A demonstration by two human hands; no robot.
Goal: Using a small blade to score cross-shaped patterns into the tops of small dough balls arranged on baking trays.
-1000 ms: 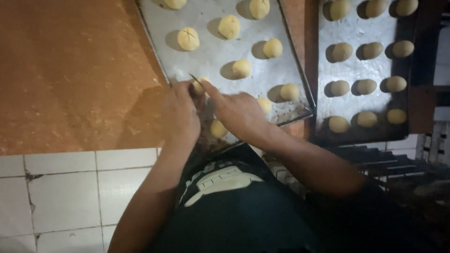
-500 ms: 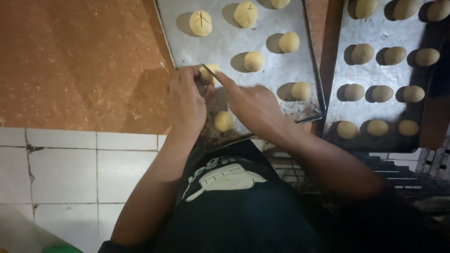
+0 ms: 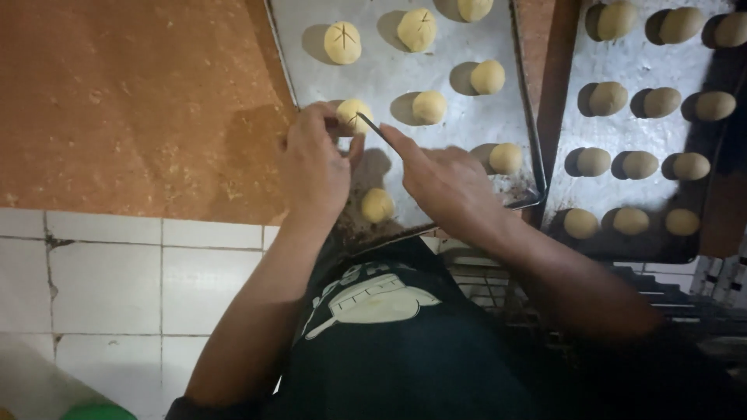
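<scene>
The left hand [image 3: 313,165] pinches a soft, easily dented pale yellow dough ball [image 3: 352,115] by its sides on the grey metal baking tray [image 3: 459,117], while the right hand [image 3: 443,183] grips a thin dark blade [image 3: 370,124] against it.

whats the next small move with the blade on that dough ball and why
Probably press the thin blade down across the dough ball. The left hand steadies that ball, the right hand holds the blade tip at its edge, and its top looks uncut, while two balls farther up the tray already show crossed cuts.
</scene>
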